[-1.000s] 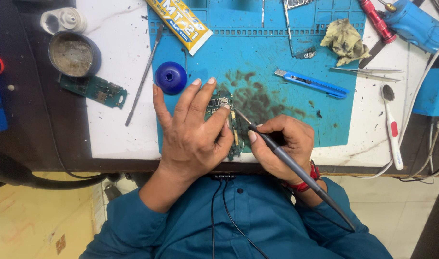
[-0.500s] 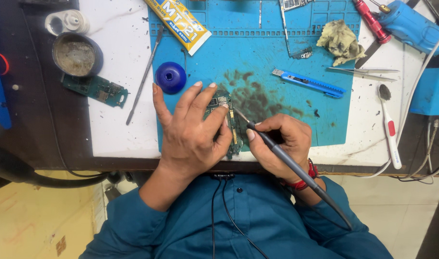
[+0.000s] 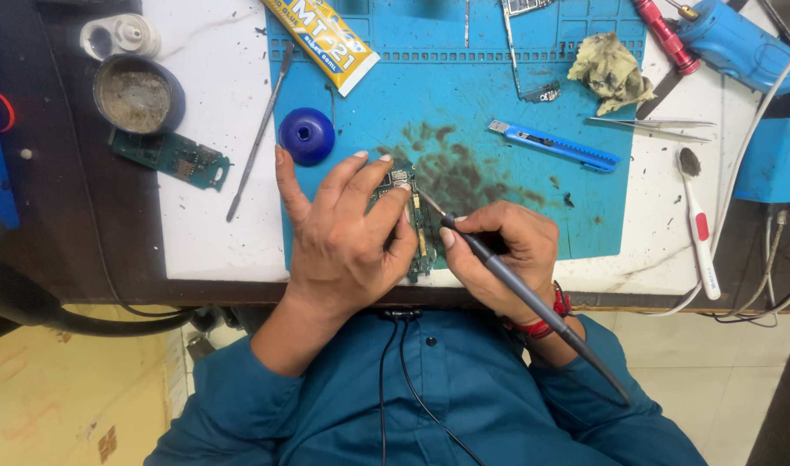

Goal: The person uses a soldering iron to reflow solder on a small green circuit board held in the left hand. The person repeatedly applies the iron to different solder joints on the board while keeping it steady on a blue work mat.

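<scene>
Head view — left fingers (image 3: 386,203) spread atop circuit board (image 3: 419,233); right fingers (image 3: 464,235) clamp soldering iron (image 3: 516,289).

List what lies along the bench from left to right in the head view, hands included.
Round tin → spare green circuit board → metal pry tool → blue cap → left hand → soldering iron → blue utility knife → tweezers → toothbrush.

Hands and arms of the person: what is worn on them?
Both hands, left hand and right hand, are bare, no gloves. Teal sleeves are pushed up the forearms. A red thread band circles the right wrist.
</scene>
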